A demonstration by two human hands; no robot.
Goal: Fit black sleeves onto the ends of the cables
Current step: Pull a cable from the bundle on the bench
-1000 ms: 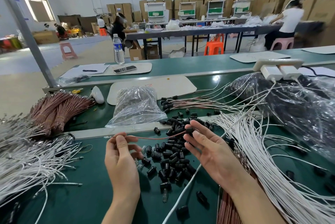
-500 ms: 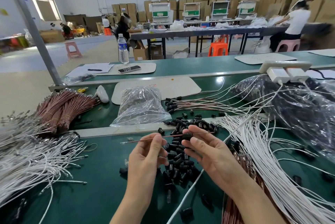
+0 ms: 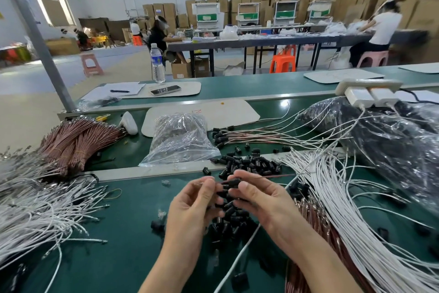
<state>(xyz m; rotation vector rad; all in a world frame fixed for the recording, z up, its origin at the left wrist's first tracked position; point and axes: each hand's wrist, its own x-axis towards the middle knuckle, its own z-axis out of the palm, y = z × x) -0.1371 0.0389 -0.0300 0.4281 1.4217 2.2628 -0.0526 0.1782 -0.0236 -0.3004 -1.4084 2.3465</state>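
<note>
Head view: left hand (image 3: pixel 194 204) pinches a thin brown cable (image 3: pixel 278 176), right hand (image 3: pixel 261 200) a black plastic sleeve (image 3: pixel 234 183); most white cables (image 3: pixel 332 188) seem unsleeved.

Sleeve pile (image 3: pixel 247 166) mid-bench, plastic bag (image 3: pixel 180 143) behind it, white cables (image 3: pixel 332 193) right, cable bundle (image 3: pixel 78 140) left

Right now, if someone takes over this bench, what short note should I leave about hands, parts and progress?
Left hand pinches one end of a brown cable. Right hand holds a sleeve on that cable; seated or not, I cannot tell.
Done: several sleeved cables lie behind the sleeve pile.
Left, it seems: the brown bundle at far left and the white cables on both sides.
</note>
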